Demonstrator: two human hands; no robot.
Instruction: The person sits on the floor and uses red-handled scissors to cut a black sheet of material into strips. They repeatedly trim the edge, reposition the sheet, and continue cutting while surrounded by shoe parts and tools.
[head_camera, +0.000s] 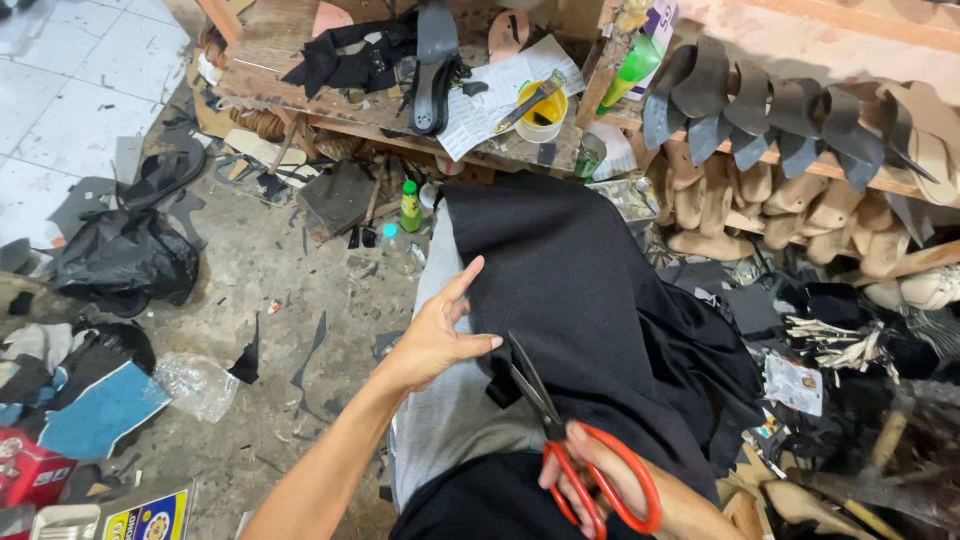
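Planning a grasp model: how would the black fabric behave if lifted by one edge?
Probably floppy: the black fabric drapes and folds over the lap. Likely light, since the left hand pins it flat. It may slide off when pulled.

A large sheet of black fabric (590, 290) lies draped over the person's lap, running from the near middle toward the far bench, its right side falling in folds. Red-handled scissors (560, 440) with dark blades sit at its near left edge, blades parted and pointing far-left, one blade over the cloth, handles nearest the viewer
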